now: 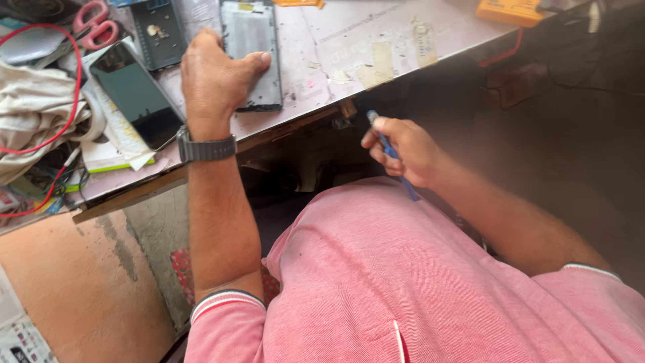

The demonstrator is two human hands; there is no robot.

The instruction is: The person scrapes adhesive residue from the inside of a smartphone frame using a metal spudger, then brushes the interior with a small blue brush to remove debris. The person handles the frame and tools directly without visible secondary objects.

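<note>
My left hand (215, 77) lies on the pale worktable (349, 33), its thumb pressed on the lower edge of an opened grey phone frame (252, 47); the fingers are curled by the frame's left side. A grey watch sits on that wrist. My right hand (403, 151) is held below the table edge, above my pink shirt, and grips a thin blue tool (390, 151) with a pale tip pointing up.
A phone with a dark screen (134, 94) lies left of my left hand, another opened phone back (159, 33) behind it. Red-handled scissors (94, 23), a red wire (70, 81), cloth and papers crowd the left. A yellow device (510, 10) sits far right.
</note>
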